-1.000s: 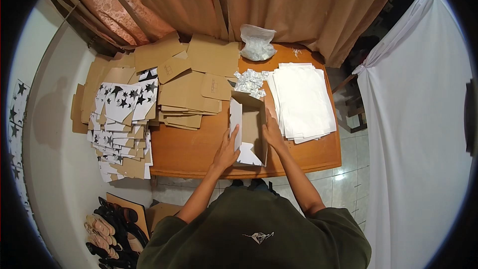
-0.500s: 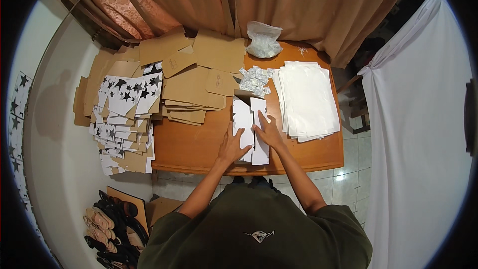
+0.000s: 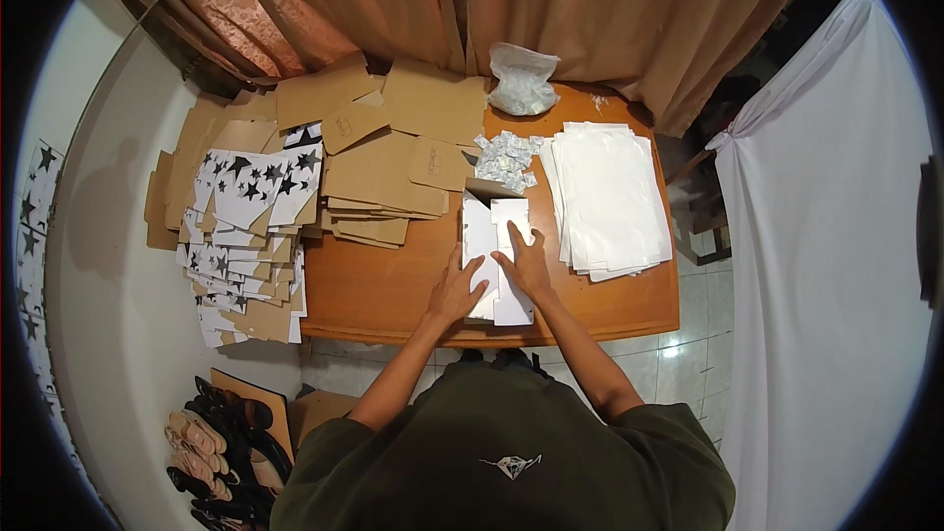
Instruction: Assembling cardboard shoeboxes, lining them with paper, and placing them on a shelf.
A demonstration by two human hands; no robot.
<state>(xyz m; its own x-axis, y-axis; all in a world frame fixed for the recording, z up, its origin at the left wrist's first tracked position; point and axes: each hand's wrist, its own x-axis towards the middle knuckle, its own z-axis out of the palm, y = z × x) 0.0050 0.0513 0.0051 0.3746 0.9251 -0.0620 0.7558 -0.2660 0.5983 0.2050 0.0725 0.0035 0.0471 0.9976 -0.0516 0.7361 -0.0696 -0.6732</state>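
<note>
A white cardboard box [image 3: 512, 307] with a brown inside lies near the front edge of the table, its two long top flaps folded inward and meeting along the middle. On the left flap rests my left hand [image 3: 455, 293], fingers extended and thumb toward the seam. My right hand [image 3: 527, 264] lies on the right flap with its fingers spread and its thumb at the seam. At the box's far end a brown end flap [image 3: 495, 188] stands up. Just beyond it sits a pile of small white sachets [image 3: 505, 159].
Flat brown cardboard pieces [image 3: 379, 172] cover the back left. Star-printed white cardboard [image 3: 251, 187] is stacked at the left edge. White sheets [image 3: 605, 197] lie to the right, a clear plastic bag [image 3: 523, 88] at the back. Shoes [image 3: 202, 442] stand on the floor, lower left.
The right flap has come down and left, closing the dark gap between the two flaps. My right hand has shifted slightly left with it; my left hand has barely moved.
</note>
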